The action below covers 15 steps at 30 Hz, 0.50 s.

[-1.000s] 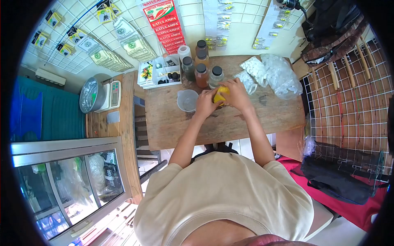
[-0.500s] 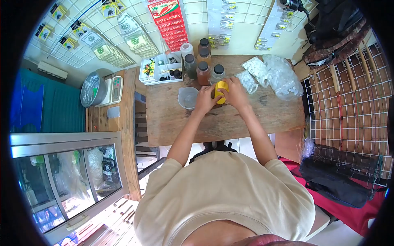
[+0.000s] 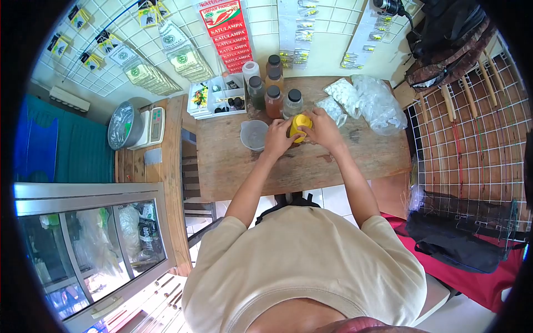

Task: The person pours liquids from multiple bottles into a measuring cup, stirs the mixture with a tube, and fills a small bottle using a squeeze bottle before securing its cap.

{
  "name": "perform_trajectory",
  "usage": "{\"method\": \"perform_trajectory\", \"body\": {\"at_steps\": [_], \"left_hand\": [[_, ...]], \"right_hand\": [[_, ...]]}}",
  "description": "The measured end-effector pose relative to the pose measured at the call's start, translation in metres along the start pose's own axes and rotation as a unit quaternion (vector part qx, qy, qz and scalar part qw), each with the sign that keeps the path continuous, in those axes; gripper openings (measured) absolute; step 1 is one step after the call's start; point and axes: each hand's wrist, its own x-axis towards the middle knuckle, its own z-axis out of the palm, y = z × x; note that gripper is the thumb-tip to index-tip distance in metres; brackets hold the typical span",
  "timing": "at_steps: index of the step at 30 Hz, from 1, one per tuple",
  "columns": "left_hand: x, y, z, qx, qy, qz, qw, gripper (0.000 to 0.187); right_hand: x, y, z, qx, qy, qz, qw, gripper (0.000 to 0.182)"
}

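Note:
A yellow container [image 3: 300,123] is held between both hands over the wooden table [image 3: 239,177]. My left hand [image 3: 278,137] closes on its left side, and my right hand [image 3: 323,131] grips it from the right. Just left of my left hand sits a clear plastic bowl [image 3: 254,135]. Behind the hands stand several dark-capped bottles, among them a clear one [image 3: 292,104] and one with reddish-brown contents [image 3: 273,104]. White-filled plastic bags [image 3: 343,95] lie to the right of the bottles.
A white divided tray [image 3: 217,99] is at the table's back left, and a large clear plastic bag [image 3: 379,105] at the back right. Further left are a scale [image 3: 156,126] and a metal bowl [image 3: 123,125]. Wire racks line the walls.
The yellow container is tilted a little differently, and my right hand's fingers have shifted on it. The whole view has moved slightly.

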Motion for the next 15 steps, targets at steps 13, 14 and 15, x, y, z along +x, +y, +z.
{"method": "perform_trajectory", "body": {"at_steps": [13,14,15], "left_hand": [[0.004,0.009,-0.011,0.037,-0.018,0.039,0.998,0.069],[0.005,0.012,-0.016,0.017,-0.019,0.039,0.999,0.071],[0.006,0.014,-0.018,-0.002,-0.022,0.038,0.999,0.072]], "right_hand": [[-0.014,-0.018,0.016,-0.027,0.147,0.059,0.987,0.044],[-0.016,-0.018,0.015,-0.028,0.148,0.062,0.987,0.044],[-0.016,-0.017,0.014,-0.012,0.164,0.058,0.985,0.044]]}}
